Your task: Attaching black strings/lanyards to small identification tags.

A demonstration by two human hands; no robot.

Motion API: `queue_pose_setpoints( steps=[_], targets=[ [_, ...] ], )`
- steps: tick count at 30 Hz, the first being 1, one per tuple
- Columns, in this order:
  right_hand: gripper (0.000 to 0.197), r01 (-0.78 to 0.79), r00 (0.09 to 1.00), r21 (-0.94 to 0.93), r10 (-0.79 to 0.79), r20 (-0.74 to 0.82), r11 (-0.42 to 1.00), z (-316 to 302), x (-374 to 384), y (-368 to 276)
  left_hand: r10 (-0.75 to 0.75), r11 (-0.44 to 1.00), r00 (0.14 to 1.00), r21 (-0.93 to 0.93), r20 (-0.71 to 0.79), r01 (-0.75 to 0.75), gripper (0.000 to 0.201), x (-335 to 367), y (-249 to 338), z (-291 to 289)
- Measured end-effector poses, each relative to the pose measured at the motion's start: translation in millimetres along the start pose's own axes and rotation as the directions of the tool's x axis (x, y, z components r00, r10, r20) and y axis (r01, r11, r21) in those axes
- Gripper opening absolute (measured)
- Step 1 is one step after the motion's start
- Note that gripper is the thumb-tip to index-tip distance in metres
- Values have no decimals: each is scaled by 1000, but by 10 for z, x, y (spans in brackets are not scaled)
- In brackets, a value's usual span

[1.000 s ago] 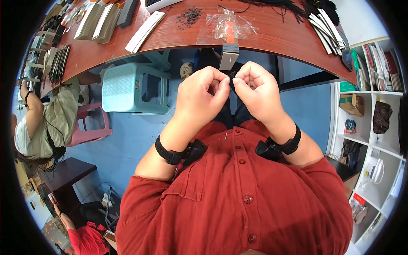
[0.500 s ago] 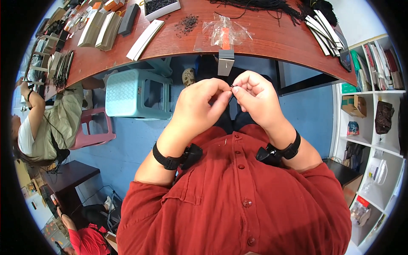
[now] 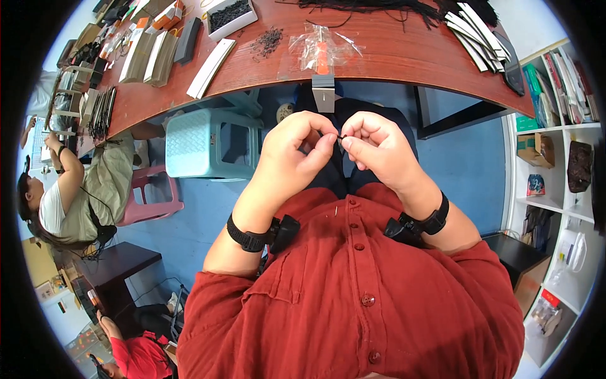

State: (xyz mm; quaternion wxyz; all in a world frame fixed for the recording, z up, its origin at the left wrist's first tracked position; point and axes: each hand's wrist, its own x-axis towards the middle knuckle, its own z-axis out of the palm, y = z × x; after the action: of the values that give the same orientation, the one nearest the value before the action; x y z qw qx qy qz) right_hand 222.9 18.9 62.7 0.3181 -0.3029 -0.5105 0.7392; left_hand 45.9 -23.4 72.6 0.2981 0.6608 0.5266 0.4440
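My left hand point(image 3: 290, 148) and my right hand point(image 3: 382, 151) meet fingertip to fingertip over my lap, below the table edge. Pinched between them is a thin black cord-like piece point(image 3: 340, 137), mostly covered by the fingers; its exact kind is too small to make out. Both hands have thumb and forefinger closed on it, the other fingers curled. Just beyond them, a grey block with a metal face point(image 3: 324, 98) juts from the table edge. Behind it lie an orange strip point(image 3: 322, 58) and crumpled clear plastic film point(image 3: 347, 47).
On the red-brown table point(image 3: 391, 60) are small black pieces point(image 3: 268, 42), a white box point(image 3: 238, 26) of more, white strips point(image 3: 211, 68), card stacks point(image 3: 161, 58) and black cords point(image 3: 391, 6). A light-blue stool point(image 3: 189, 142) stands left, shelves point(image 3: 540, 199) right. Another person point(image 3: 88, 183) sits at far left.
My fingertips have drawn slightly apart, showing a little more of the black piece between them. The view has shifted slightly; the other things on the table have kept their places.
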Motion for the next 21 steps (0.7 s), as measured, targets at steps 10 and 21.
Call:
queue_pose_setpoints(
  steps=[10, 21],
  targets=[
    [8, 1, 998, 182, 12, -69, 983, 14, 30, 122, -175, 851, 983, -510, -53, 124, 17, -33, -183, 214],
    [12, -173, 985, -31, 172, -18, 984, -7, 37, 119, -299, 795, 950, -574, -93, 194, 5, -23, -237, 261]
  ],
)
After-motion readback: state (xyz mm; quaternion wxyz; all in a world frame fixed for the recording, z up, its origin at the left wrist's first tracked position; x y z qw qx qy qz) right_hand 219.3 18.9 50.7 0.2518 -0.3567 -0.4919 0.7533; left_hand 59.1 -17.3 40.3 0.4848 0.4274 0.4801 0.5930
